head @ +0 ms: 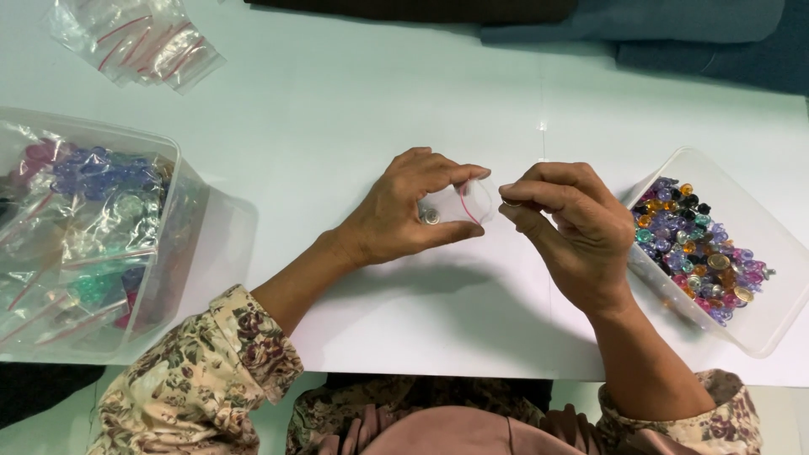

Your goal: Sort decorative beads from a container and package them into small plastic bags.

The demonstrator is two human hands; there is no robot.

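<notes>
Here, small clear bag (462,202) in left hand (403,211) grip, right hand (573,227) at its mouth

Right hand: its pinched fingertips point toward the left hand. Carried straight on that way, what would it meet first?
The right hand would most likely meet the open mouth of the small clear zip bag held by the left hand. The gap looks slight, though depth is hard to judge.
</notes>
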